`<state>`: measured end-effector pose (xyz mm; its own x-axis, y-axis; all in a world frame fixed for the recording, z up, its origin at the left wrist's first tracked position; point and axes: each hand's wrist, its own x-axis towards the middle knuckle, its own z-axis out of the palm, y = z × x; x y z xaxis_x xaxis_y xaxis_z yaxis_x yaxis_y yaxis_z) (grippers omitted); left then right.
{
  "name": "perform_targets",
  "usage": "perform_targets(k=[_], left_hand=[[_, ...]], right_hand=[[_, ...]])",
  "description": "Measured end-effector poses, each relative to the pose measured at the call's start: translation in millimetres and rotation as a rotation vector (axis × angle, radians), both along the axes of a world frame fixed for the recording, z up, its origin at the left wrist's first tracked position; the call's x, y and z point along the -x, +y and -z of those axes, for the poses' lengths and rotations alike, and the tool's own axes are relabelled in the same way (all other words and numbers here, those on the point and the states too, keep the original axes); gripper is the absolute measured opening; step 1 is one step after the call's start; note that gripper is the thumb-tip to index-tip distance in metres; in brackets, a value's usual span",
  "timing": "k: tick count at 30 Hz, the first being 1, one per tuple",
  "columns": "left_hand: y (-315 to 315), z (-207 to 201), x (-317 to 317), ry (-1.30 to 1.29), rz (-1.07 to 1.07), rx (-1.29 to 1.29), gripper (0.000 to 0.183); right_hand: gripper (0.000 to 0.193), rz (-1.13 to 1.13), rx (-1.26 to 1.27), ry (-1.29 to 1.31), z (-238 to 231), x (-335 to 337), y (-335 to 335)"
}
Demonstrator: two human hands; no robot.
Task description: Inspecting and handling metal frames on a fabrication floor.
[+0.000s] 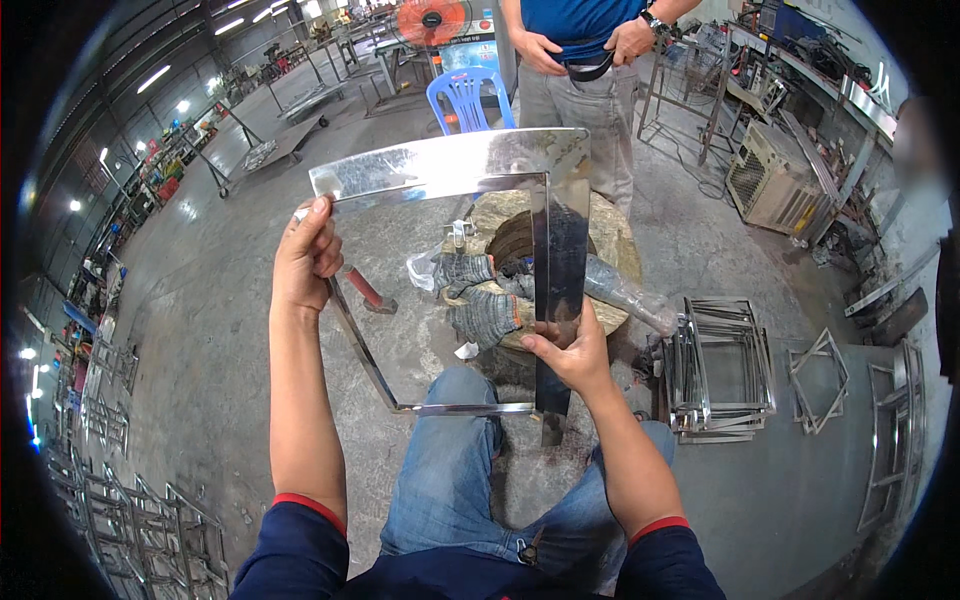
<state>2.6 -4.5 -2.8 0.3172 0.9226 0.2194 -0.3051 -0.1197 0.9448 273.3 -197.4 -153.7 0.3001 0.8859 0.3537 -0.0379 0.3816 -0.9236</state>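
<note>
In front of me I hold up a shiny metal frame [450, 160], with wide flat strips along its top and right sides and thin bars at the left and bottom. My left hand [308, 255] pinches its upper left corner between thumb and fingers. Lower on the right side, my right hand [578, 355] grips the dark, reflective strip, thumb in front and the other fingers mostly hidden behind. Beyond the frame, grey work gloves [485, 318] and a clear plastic bottle [630, 295] lie on a round wooden drum [622, 240] with a hollow centre.
A red-handled tool [368, 290] is on the concrete floor left of the drum. Stacked metal frames [720, 370] stand at the right. A person in a blue shirt [575, 30] stands just past the drum, beside a blue plastic chair [468, 100].
</note>
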Motion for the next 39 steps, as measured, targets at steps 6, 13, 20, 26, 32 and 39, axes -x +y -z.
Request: perform_targets(k=[6,13,20,26,32,39], left_hand=[[-3,-2,0,-0.011,0.007,0.000,0.030],[-7,-5,1,-0.040,0.018,0.018,0.027],[-9,-4,3,-0.039,-0.004,-0.027,0.027],[-11,-6,5,-0.046,0.000,-0.027,0.026],[-17,-8,6,-0.044,-0.013,-0.034,0.025],[-23,-9,11,-0.053,0.024,-0.017,0.025]], right_hand=[[0.054,0.078,-0.021,-0.010,-1,2,0],[0.051,0.086,-0.033,-0.026,2,2,1],[0.052,0.168,0.009,-0.135,3,2,1],[0.054,0.159,-0.067,-0.044,2,4,1],[0.052,0.159,-0.049,-0.080,1,6,-1],[0.067,0.100,0.008,0.000,3,8,-4]])
